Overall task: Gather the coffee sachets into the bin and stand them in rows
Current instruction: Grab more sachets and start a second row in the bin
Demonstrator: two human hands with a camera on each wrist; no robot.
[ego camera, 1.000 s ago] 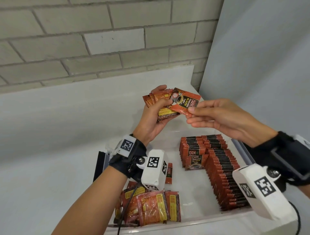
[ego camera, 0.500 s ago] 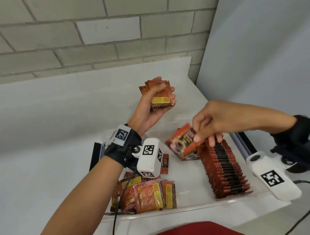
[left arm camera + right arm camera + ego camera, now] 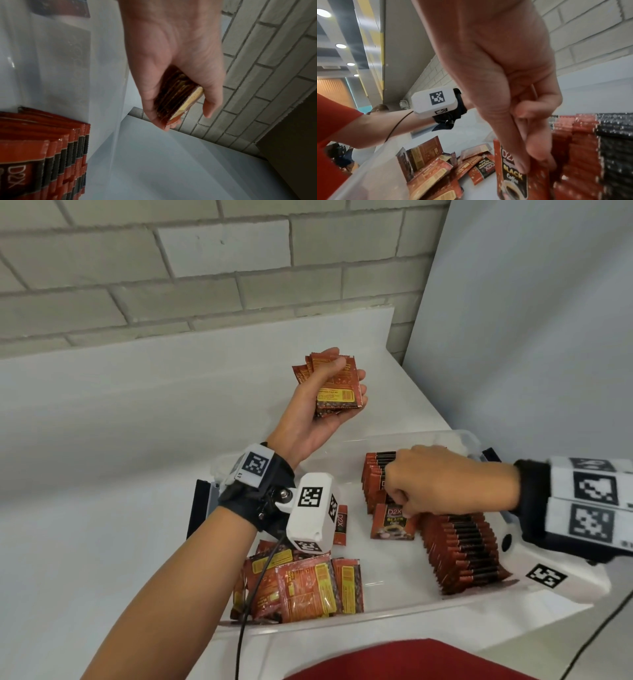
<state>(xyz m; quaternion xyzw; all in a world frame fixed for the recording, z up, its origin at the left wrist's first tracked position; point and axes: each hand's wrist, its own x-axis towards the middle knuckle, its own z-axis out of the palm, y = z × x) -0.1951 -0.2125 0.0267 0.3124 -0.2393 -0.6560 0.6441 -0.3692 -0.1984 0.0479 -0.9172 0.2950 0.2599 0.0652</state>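
My left hand is raised palm-up above the far end of the clear plastic bin, fingers and thumb curled round a stack of coffee sachets whose backs with the yellow label panels face me. From the left wrist view, the stack sits edge-on in my left hand, thumb on one side and fingers wrapped under the other.

My right hand is down inside the bin, fingers curled and pinching the top edge of a single D2X Black Coffee sachet, which stands upright with its front facing me at the near end of the shorter standing row. In the right wrist view my right hand has its thumb on the printed front of the sachet and its fingertips behind, pressed against the packed row.

Just to the right of those fingers runs the longer standing row, reaching toward the near wall of the bin. Left of my right hand, below my left wrist, a loose pile of sachets lies flat and overlapping in the near left corner, and one more sachet lies apart beside the left wrist camera.
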